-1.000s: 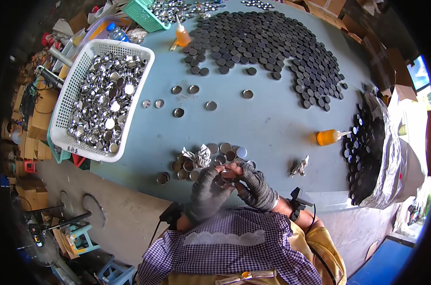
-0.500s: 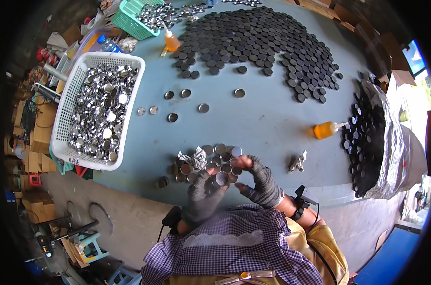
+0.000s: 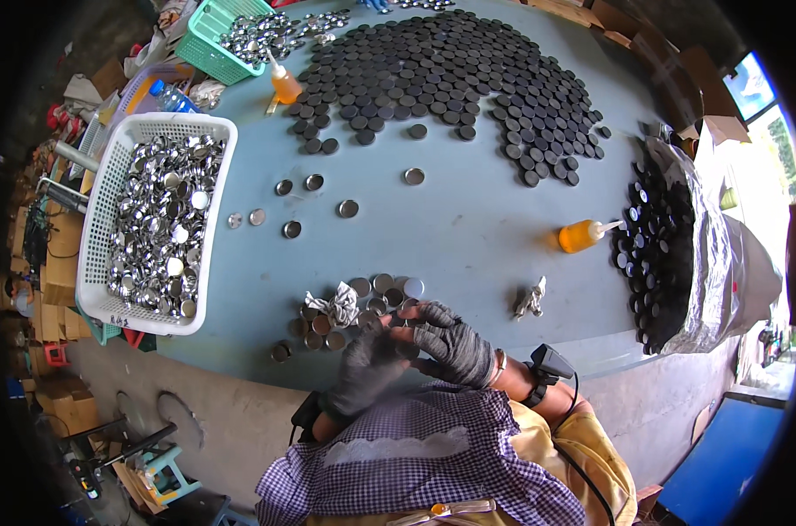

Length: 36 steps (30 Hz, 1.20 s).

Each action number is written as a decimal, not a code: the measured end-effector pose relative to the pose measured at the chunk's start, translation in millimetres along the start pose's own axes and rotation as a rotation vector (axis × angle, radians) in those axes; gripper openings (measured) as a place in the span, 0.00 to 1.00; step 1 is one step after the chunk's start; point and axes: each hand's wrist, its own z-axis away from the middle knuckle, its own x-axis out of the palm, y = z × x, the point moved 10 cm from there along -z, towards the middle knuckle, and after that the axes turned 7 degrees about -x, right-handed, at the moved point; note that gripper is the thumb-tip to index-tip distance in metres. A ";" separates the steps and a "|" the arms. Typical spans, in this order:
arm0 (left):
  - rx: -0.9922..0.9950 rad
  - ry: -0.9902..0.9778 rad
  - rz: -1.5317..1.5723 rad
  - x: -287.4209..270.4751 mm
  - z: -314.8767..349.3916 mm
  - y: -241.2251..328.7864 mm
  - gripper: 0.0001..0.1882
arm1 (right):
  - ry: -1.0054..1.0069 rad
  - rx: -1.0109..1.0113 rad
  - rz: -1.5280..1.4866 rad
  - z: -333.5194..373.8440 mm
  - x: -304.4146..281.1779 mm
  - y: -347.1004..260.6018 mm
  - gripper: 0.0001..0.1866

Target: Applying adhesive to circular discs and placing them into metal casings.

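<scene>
My left hand [image 3: 369, 366] and my right hand [image 3: 451, 347], both in dark grey fingerless wraps, meet over the near edge of the table. The left fingers are closed round a shallow metal cap, which the hands now mostly cover. Over it the right fingers bend, pressed against the left ones; what they grip is hidden. Just beyond lies a cluster of round metal caps [image 3: 383, 282], some silvery and some darker inside. A crumpled whitish cloth [image 3: 340, 305] rests on the left part of this cluster. One cap [image 3: 280, 351] sits apart at the table edge.
A white basket [image 3: 223, 188] full of silvery caps stands at left, with a green basket [image 3: 196, 39] behind. Many black discs [image 3: 442, 74] cover the far table [image 3: 451, 232]. Orange-liquid bottles [image 3: 582, 236] [image 3: 285, 85], another crumpled cloth [image 3: 531, 298] and a silver bag [image 3: 712, 263] stand around.
My right hand has come in to the left and closed over the left hand, covering the cap that showed before. The whole view has shifted slightly.
</scene>
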 end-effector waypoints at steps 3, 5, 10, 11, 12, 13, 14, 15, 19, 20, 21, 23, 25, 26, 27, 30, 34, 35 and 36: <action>-0.065 0.010 0.179 -1.3 -3.8 -3.6 0.38 | -0.006 -0.025 -0.029 0.2 3.3 6.4 0.30; -0.068 0.067 -0.137 -12.0 -1.0 -8.6 0.37 | -0.015 -0.038 -0.062 -4.5 1.8 8.6 0.29; -0.181 0.112 0.072 -13.5 -6.3 -11.5 0.32 | -0.051 -0.023 -0.186 -16.4 -0.4 23.2 0.28; -0.210 0.098 0.181 -11.3 -8.0 -12.0 0.27 | -0.013 -0.005 -0.221 -17.3 -1.5 26.3 0.28; -0.085 0.024 -0.079 -6.3 -13.5 -2.4 0.25 | -0.053 -0.010 -0.267 -14.1 5.2 28.9 0.32; -0.084 0.029 -0.076 -7.1 -15.4 -3.9 0.25 | -0.057 -0.010 -0.271 -11.3 11.0 30.2 0.32; -0.084 0.037 -0.106 -7.7 -17.8 -5.5 0.24 | -0.012 0.048 -0.381 -7.5 13.9 36.5 0.34; -0.084 0.043 -0.136 -8.2 -19.3 -6.8 0.23 | 0.035 0.108 -0.489 -3.7 15.3 42.2 0.35; -0.073 0.201 -0.119 -25.4 -12.2 -11.0 0.25 | 0.093 0.247 -0.219 9.0 2.0 52.7 0.34; -0.043 0.287 -0.013 -38.3 -4.7 -13.7 0.28 | 0.202 0.241 -0.116 16.5 -12.7 56.5 0.35; -0.015 0.369 0.096 -52.2 0.4 -17.6 0.30 | 0.311 0.237 -0.010 27.1 -26.7 60.2 0.37; 0.017 0.402 0.011 -60.7 2.3 -16.3 0.29 | 0.380 0.236 -0.032 42.0 -39.6 67.8 0.40; 0.054 0.496 -0.144 -68.1 7.8 -9.9 0.27 | 0.422 0.345 -0.025 50.5 -42.2 80.9 0.39; 0.077 0.507 -0.167 -67.4 7.8 -8.5 0.28 | 0.423 0.344 -0.021 50.2 -43.2 78.6 0.39; 0.079 0.504 -0.167 -66.0 7.7 -8.8 0.28 | 0.335 0.330 0.035 45.1 -36.2 73.7 0.42; 0.126 0.468 -0.192 -61.6 7.8 -6.6 0.28 | 0.164 0.347 0.149 34.7 -8.1 65.5 0.46; 0.150 0.489 -0.195 -66.0 15.4 -5.3 0.27 | 0.056 0.305 0.348 17.1 14.7 60.2 0.45; 0.162 0.497 -0.186 -67.7 17.9 -4.1 0.27 | 0.022 0.334 0.368 15.4 20.0 63.7 0.44; 0.163 0.502 -0.185 -69.1 19.8 -4.0 0.27 | 0.001 0.370 0.368 15.5 25.6 68.9 0.43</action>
